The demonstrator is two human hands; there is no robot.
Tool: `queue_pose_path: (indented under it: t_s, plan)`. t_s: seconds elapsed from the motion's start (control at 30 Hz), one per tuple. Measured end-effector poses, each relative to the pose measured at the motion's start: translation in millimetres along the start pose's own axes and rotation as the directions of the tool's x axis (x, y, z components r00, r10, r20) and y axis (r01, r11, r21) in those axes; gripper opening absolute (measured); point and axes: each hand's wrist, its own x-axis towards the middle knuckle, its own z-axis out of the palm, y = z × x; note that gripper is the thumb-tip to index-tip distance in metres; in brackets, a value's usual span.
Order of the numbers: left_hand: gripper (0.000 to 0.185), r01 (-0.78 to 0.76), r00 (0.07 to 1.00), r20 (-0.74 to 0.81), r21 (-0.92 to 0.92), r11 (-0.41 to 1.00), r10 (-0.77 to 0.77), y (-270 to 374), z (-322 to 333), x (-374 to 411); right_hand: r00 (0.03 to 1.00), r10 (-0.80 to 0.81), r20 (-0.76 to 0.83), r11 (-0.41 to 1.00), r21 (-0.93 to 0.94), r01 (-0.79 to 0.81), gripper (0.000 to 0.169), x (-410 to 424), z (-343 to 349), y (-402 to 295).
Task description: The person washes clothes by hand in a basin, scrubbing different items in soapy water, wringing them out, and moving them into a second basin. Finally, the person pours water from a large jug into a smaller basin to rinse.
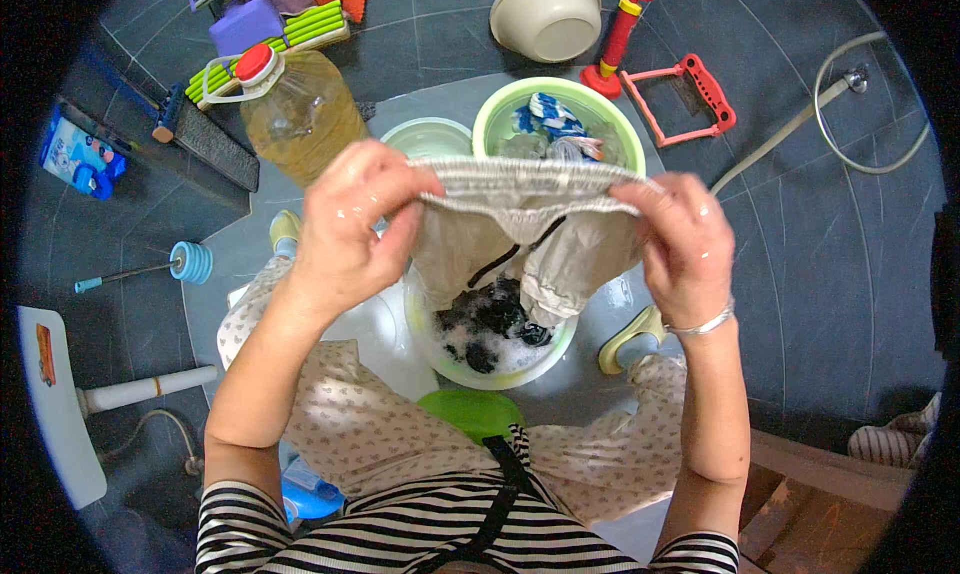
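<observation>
My left hand [360, 221] and my right hand [686, 236] hold a pair of pale shorts [457, 244] by the two ends of its elastic waistband. The shorts hang down, with a black drawstring [495, 266] dangling at the front. Under them stands a round basin [491, 379] with dark wet cloth [480, 356] in sudsy water; the hanging fabric covers its far side. Behind the waistband is a light-green basin [484, 101] holding water and a blue-and-white cloth [555, 116]. A paler basin [427, 135] is beside it, partly hidden by the shorts.
A large plastic jug [315, 108] of yellowish liquid stands at the far left. Farther back are an upturned cream basin [547, 18], a red hand pump [619, 41] and a pink-red frame [694, 101]. A hose [780, 127] runs along the right. A blue plunger [191, 262] lies left.
</observation>
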Motion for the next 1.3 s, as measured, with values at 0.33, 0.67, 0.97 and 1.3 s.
queue_pose_path:
  t_s: [0.33,0.67,0.97,1.3]
  plan:
    - [0.034,0.285,0.921,0.211,0.212,0.935,-0.328,-69.9,98.5,-52.3,0.856,0.423,0.296,0.885,0.066,-0.461,0.056,-48.5,129.4,12.1]
    - [0.088,0.254,0.653,0.592,0.416,0.873,-0.472,-134.1,273.3,-180.0,0.52,0.504,0.69,0.737,-0.03,-0.675,0.054,-175.6,320.4,14.2]
    - [0.05,0.486,0.382,0.726,0.368,0.793,-0.571,-143.8,326.3,-188.1,0.16,0.498,0.852,0.638,-0.235,-0.733,0.046,-234.8,389.5,39.4]
    - [0.036,0.406,0.532,0.699,0.285,0.868,-0.478,-167.8,313.2,-190.3,0.636,0.531,0.561,0.744,0.052,-0.667,0.025,-203.8,350.4,56.0]
